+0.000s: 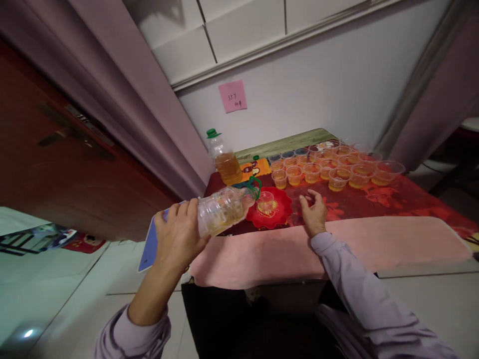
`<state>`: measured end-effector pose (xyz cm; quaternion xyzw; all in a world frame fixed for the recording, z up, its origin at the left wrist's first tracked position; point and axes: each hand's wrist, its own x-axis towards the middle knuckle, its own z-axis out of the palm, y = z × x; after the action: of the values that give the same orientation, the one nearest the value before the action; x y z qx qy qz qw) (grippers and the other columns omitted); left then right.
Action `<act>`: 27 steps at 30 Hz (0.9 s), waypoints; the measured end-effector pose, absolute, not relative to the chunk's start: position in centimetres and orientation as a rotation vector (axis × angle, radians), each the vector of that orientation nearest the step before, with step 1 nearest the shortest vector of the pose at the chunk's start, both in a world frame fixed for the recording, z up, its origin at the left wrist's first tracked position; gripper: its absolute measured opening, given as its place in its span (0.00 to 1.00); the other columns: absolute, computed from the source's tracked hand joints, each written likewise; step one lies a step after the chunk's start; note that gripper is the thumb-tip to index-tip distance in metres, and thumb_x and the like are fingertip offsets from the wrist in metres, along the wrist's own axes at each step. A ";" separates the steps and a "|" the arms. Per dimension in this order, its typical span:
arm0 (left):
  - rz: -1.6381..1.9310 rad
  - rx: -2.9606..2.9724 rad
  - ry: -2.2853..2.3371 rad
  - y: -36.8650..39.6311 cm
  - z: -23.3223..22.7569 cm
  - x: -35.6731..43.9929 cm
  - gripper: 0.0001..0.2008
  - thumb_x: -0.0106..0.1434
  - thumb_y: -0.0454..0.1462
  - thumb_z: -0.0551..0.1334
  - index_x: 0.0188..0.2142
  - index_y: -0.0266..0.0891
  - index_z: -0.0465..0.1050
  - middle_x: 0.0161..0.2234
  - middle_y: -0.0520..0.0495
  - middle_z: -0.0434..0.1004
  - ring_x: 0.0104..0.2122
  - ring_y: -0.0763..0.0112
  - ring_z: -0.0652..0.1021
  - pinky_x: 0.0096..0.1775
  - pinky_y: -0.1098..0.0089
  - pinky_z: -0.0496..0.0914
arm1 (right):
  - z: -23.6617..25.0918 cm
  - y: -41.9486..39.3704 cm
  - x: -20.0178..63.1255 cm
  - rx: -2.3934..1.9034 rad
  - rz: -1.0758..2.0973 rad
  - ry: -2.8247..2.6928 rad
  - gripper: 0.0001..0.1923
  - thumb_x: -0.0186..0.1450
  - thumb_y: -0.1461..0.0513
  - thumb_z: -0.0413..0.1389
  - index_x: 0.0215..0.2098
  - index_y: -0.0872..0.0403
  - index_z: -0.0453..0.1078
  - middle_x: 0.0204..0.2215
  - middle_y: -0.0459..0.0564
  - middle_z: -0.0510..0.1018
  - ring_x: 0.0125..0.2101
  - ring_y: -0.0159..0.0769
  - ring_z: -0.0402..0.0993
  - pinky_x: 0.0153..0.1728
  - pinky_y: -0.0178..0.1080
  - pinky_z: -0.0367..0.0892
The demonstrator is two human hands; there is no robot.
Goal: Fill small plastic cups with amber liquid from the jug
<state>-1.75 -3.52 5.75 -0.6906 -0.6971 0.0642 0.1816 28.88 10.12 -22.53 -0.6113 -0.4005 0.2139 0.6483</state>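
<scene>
My left hand (pixel 178 238) is wrapped round a clear plastic bottle (pixel 224 207) with a green ring handle at its neck. Tilted almost level, the bottle holds some pale yellow liquid along its lower side. Its mouth is over a clear plastic cup (pixel 266 202), which stands on a red scalloped plate (pixel 286 214). To the right of the plate, my right hand (pixel 314 212) hovers near the table with fingers apart and nothing in them. Whether liquid is flowing out cannot be made out.
Several clear cups of amber liquid (pixel 312 172) stand in rows at the back right. A larger green-capped bottle (pixel 227 167) stands at the back left, near a loose green cap (pixel 256 157). A pink mat (pixel 258 262) covers the table's front edge. A blue board (pixel 148 249) shows behind my left hand.
</scene>
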 end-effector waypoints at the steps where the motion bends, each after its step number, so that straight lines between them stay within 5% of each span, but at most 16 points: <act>1: 0.186 -1.945 -1.969 -3.5 5.8 -1.7 0.36 0.64 0.41 0.72 0.69 0.32 0.68 0.63 0.29 0.80 0.64 0.34 0.76 0.62 0.37 0.65 | -22.5 10.1 28.9 -1.387 0.488 -0.908 0.32 0.66 0.41 0.60 0.57 0.54 0.75 0.55 0.66 0.85 0.49 0.53 0.86 0.57 0.59 0.78; 27: 0.190 -1.939 -1.968 -3.6 5.9 -1.7 0.32 0.66 0.42 0.69 0.67 0.35 0.69 0.62 0.29 0.81 0.62 0.36 0.76 0.62 0.39 0.64 | -22.1 9.9 28.9 -1.394 0.497 -0.902 0.32 0.65 0.41 0.60 0.56 0.54 0.75 0.54 0.66 0.85 0.50 0.55 0.86 0.57 0.60 0.78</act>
<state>-1.73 -3.62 5.92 -0.6880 -0.6985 0.0674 0.1851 28.85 9.92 -22.06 -0.6131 -0.3965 0.2183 0.6475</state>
